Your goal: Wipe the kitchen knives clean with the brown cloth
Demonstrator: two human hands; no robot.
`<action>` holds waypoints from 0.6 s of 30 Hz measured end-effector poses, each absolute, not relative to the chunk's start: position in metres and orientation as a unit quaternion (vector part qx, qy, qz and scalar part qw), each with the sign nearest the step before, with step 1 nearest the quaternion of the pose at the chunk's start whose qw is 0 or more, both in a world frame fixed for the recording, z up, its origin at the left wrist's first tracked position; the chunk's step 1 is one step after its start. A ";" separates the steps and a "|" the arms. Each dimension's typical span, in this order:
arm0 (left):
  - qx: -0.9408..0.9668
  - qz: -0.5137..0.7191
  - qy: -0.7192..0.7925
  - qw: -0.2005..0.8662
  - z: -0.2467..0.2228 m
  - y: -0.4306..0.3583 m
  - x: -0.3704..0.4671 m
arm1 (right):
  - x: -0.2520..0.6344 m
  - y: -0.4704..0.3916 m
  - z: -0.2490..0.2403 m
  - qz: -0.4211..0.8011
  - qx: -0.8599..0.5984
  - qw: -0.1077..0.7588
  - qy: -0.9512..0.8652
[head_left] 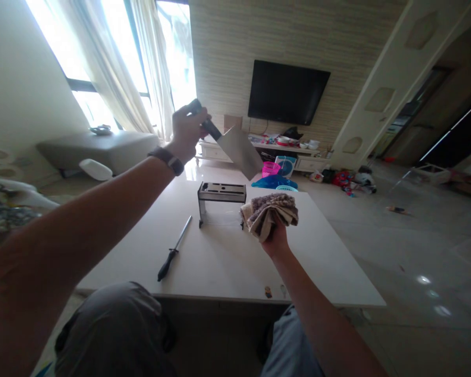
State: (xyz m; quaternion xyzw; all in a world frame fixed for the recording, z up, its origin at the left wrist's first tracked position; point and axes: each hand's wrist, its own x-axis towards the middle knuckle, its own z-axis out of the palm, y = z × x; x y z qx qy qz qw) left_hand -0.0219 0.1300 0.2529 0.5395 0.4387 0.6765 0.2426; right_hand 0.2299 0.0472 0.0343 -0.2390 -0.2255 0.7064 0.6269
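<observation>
A cleaver [241,152] with a dark handle and a broad grey blade is raised above the far side of the white table [227,267]. My left hand [188,131], with a watch at the wrist, is closed around its handle. My right hand [275,235] grips a bunched brown and beige cloth [270,212], to the right of and below the blade, apart from it. Between and beyond my hands a knife block [222,192] with slots in its top stands on the table. A sharpening steel [175,250] with a black handle lies to its left.
Two small items, one a dark sticker-like piece [268,292], lie at the table's near edge. Past the far edge are a pink basket [270,168] and a blue bag [272,181]. A grey bench [98,152] stands at the left, and a television [288,92] hangs on the wall.
</observation>
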 end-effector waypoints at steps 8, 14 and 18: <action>0.323 0.725 0.422 0.438 0.126 0.083 0.024 | 0.212 0.050 0.029 0.710 -0.218 0.625 -0.241; 0.281 0.659 0.380 0.585 0.044 0.014 0.043 | 0.222 0.063 0.029 0.677 -0.274 0.652 -0.205; 0.385 0.473 0.432 0.664 0.019 -0.009 0.029 | 0.231 0.071 0.017 0.682 -0.336 0.605 -0.238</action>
